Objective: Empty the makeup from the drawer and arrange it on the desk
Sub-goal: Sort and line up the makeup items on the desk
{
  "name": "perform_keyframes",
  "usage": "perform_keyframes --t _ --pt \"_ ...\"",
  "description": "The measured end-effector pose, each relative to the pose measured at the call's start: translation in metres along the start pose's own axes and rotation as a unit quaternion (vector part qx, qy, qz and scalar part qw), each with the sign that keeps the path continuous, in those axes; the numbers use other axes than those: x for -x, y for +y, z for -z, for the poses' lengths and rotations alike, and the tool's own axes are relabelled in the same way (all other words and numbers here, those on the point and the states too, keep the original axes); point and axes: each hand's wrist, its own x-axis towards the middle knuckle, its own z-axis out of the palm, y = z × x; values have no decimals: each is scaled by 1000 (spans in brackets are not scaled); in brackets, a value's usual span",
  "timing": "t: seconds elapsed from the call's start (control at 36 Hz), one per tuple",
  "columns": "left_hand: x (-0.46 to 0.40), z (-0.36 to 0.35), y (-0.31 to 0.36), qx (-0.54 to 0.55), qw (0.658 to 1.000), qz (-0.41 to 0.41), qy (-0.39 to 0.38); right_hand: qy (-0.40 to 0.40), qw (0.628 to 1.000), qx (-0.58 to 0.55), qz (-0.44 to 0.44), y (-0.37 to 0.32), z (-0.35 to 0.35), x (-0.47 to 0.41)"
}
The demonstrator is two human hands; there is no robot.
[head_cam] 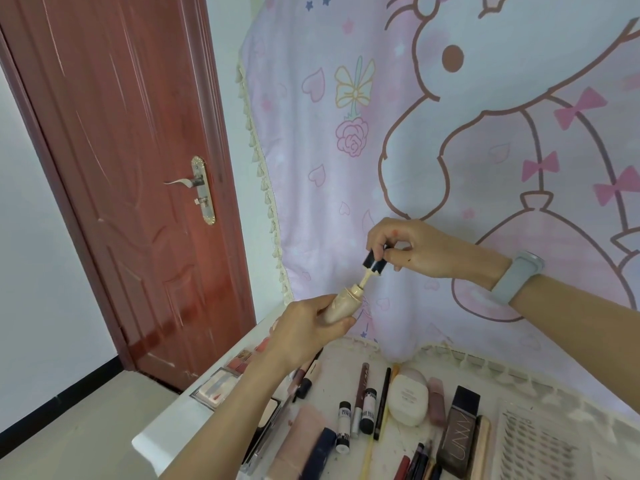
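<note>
My left hand [308,329] grips a beige concealer tube [344,306], held up above the desk [162,441]. My right hand [412,247] pinches its black cap [374,263], lifted just off the tube; the wand's tip still sits in the tube's neck. Below lie several makeup items on the desk: lip glosses, pencils, a white compact [407,400], a dark foundation bottle [459,433], palettes [239,362] at the left. The drawer is out of view.
A pink cartoon cloth [450,133] hangs on the wall behind the desk. A red-brown door [121,168] stands shut at the left. A white mesh tray [533,445] lies at the desk's right. The desk's left corner drops to a grey floor [69,427].
</note>
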Motion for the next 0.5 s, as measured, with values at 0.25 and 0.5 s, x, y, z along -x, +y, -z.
perform_keyframes --t 0.25,0.5 --pt "0 0 1 15 1000 7 -24 27 999 -14 33 -5 -1 -1" --pt "2 3 -1 12 999 30 -30 89 990 -105 -16 12 7 3"
